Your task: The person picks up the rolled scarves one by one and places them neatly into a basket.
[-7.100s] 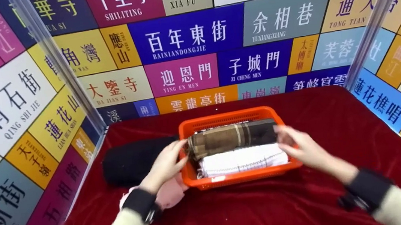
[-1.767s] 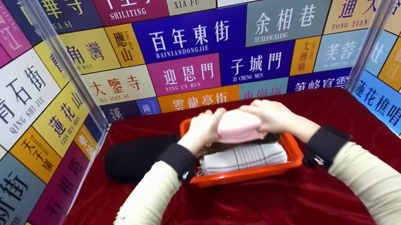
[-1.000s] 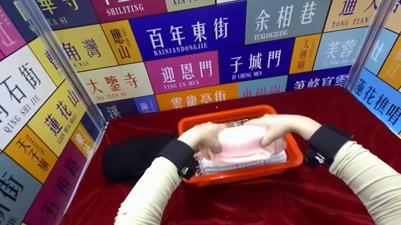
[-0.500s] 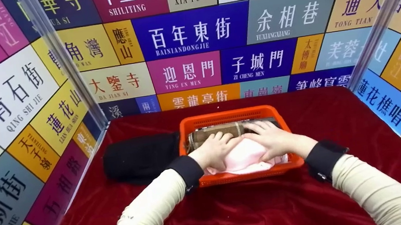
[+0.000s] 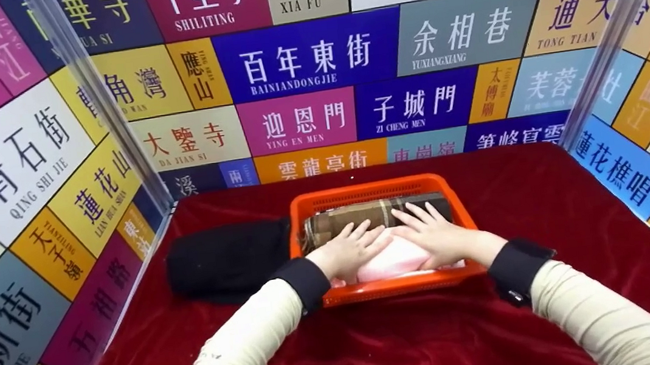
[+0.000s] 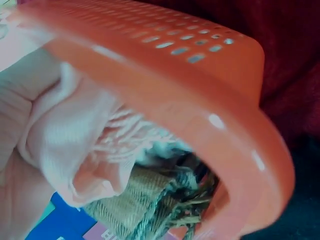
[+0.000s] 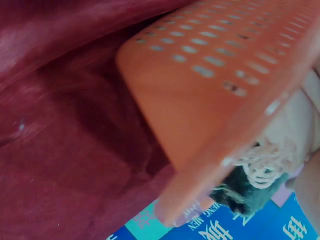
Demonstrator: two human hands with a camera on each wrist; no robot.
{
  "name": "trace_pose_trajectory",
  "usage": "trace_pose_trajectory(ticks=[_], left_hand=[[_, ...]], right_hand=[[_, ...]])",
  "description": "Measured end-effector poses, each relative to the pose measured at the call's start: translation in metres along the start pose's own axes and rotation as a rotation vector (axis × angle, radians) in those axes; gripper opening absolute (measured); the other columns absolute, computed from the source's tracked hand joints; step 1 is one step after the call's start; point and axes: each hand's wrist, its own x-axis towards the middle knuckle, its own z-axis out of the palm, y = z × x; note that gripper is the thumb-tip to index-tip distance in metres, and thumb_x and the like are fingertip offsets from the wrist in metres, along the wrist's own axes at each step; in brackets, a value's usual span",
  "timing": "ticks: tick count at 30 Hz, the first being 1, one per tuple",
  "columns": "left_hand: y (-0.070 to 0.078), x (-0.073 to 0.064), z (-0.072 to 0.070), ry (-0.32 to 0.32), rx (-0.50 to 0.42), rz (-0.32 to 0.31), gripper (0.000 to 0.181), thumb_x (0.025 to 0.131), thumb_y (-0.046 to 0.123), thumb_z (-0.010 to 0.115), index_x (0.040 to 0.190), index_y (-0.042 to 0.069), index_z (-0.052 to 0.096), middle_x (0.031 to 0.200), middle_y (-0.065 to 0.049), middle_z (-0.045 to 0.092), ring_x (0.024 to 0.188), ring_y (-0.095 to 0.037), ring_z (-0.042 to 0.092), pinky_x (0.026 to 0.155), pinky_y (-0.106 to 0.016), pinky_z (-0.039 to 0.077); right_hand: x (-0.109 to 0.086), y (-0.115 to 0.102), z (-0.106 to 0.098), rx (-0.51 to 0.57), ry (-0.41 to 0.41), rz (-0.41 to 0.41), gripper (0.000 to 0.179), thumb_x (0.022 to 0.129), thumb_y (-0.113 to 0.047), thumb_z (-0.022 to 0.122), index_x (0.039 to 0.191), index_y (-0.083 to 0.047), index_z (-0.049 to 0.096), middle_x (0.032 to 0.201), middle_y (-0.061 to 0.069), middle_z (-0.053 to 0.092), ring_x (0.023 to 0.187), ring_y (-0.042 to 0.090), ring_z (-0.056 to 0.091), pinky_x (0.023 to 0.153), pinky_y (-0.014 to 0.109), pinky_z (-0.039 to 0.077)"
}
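An orange plastic basket point(image 5: 398, 286) stands on the red cloth, with a rolled pink scarf point(image 5: 393, 257) in its front half. My left hand point(image 5: 350, 252) lies on the left side of the pink roll, and my right hand point(image 5: 438, 237) on its right side. Both hands press down with fingers spread and fairly straight. Behind the pink roll sits a rolled brown plaid scarf point(image 5: 344, 218), which the fingertips overlap. The left wrist view shows the fringed end of the pink scarf point(image 6: 70, 135) beside the basket wall. The white roll beneath is almost wholly hidden.
A black fabric roll point(image 5: 224, 261) lies against the basket's left side. Dark red velvet point(image 5: 417, 343) covers the table. Panels with place names point(image 5: 310, 55) enclose the back and both sides, with clear upright edges at the corners.
The pink scarf went from left of the basket to above the plaid roll, then forward and down onto the white roll. My hands loosened from gripping it to pressing with spread fingers.
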Motion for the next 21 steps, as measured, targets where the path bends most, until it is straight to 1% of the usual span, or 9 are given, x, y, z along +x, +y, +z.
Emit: trace_pose_trajectory(ticks=[4, 6, 9, 10, 12, 15, 17, 18, 21], left_hand=[[-0.015, -0.016, -0.001, 0.010, -0.168, 0.041, 0.097, 0.069, 0.025, 0.074, 0.147, 0.022, 0.017, 0.153, 0.000, 0.013, 0.140, -0.029, 0.009, 0.111, -0.047, 0.015], [-0.031, -0.026, 0.002, 0.078, -0.301, 0.042, 0.097, 0.065, 0.028, 0.077, 0.145, 0.018, 0.024, 0.152, -0.003, 0.020, 0.139, -0.031, 0.014, 0.110, -0.049, 0.015], [-0.060, -0.048, 0.013, 0.250, -0.495, -0.005, 0.092, 0.065, 0.035, 0.078, 0.141, 0.010, 0.032, 0.146, -0.010, 0.031, 0.134, -0.033, 0.023, 0.108, -0.051, 0.018], [-0.070, -0.056, 0.019, 0.306, -0.542, -0.043, 0.090, 0.068, 0.037, 0.076, 0.140, 0.007, 0.033, 0.145, -0.012, 0.032, 0.134, -0.034, 0.025, 0.108, -0.052, 0.017], [-0.090, -0.076, 0.032, 0.404, -0.617, -0.165, 0.084, 0.075, 0.036, 0.071, 0.141, 0.002, 0.030, 0.144, -0.017, 0.032, 0.133, -0.035, 0.025, 0.108, -0.052, 0.016], [-0.112, -0.103, 0.057, 0.488, -0.668, -0.418, 0.073, 0.082, 0.025, 0.064, 0.141, 0.001, 0.028, 0.144, -0.022, 0.029, 0.134, -0.039, 0.023, 0.108, -0.054, 0.014], [-0.123, -0.119, 0.074, 0.483, -0.674, -0.568, 0.075, 0.079, 0.018, 0.065, 0.141, 0.001, 0.027, 0.143, -0.025, 0.029, 0.131, -0.044, 0.024, 0.105, -0.058, 0.019], [-0.127, -0.127, 0.083, 0.458, -0.683, -0.625, 0.078, 0.076, 0.014, 0.067, 0.141, 0.001, 0.026, 0.143, -0.026, 0.029, 0.130, -0.047, 0.024, 0.103, -0.060, 0.020], [-0.135, -0.149, 0.107, 0.332, -0.690, -0.720, 0.092, 0.064, 0.007, 0.073, 0.142, 0.002, 0.024, 0.142, -0.029, 0.026, 0.127, -0.053, 0.022, 0.097, -0.067, 0.021]], right_hand=[[-0.010, 0.006, -0.009, 0.054, 0.020, -0.032, 0.082, 0.070, -0.038, 0.072, 0.138, -0.010, 0.037, 0.148, 0.024, 0.018, 0.133, 0.048, 0.013, 0.100, 0.068, 0.011], [-0.019, 0.012, -0.016, 0.101, 0.065, -0.029, 0.083, 0.068, -0.037, 0.073, 0.137, -0.006, 0.039, 0.147, 0.026, 0.019, 0.132, 0.049, 0.013, 0.100, 0.068, 0.008], [-0.037, 0.025, -0.030, 0.198, 0.145, 0.016, 0.082, 0.069, -0.034, 0.074, 0.136, -0.004, 0.039, 0.147, 0.026, 0.016, 0.133, 0.048, 0.009, 0.101, 0.066, 0.003], [-0.044, 0.029, -0.035, 0.232, 0.174, 0.039, 0.082, 0.070, -0.033, 0.074, 0.137, -0.003, 0.038, 0.147, 0.026, 0.015, 0.133, 0.048, 0.008, 0.102, 0.066, 0.002], [-0.058, 0.037, -0.043, 0.291, 0.211, 0.098, 0.079, 0.074, -0.032, 0.072, 0.139, -0.006, 0.035, 0.149, 0.023, 0.013, 0.134, 0.046, 0.005, 0.102, 0.065, 0.002], [-0.082, 0.049, -0.046, 0.308, 0.279, 0.158, 0.074, 0.078, -0.030, 0.070, 0.139, -0.006, 0.035, 0.148, 0.023, 0.016, 0.133, 0.048, 0.008, 0.100, 0.067, 0.007], [-0.101, 0.058, -0.042, 0.322, 0.312, 0.201, 0.070, 0.079, -0.027, 0.069, 0.138, -0.005, 0.036, 0.147, 0.025, 0.019, 0.131, 0.050, 0.010, 0.099, 0.068, 0.009], [-0.111, 0.062, -0.039, 0.334, 0.325, 0.223, 0.069, 0.080, -0.025, 0.068, 0.137, -0.003, 0.037, 0.146, 0.027, 0.020, 0.130, 0.051, 0.011, 0.098, 0.068, 0.010], [-0.138, 0.073, -0.023, 0.390, 0.325, 0.301, 0.069, 0.080, -0.022, 0.067, 0.137, 0.000, 0.035, 0.143, 0.030, 0.020, 0.128, 0.055, 0.011, 0.096, 0.070, 0.010]])
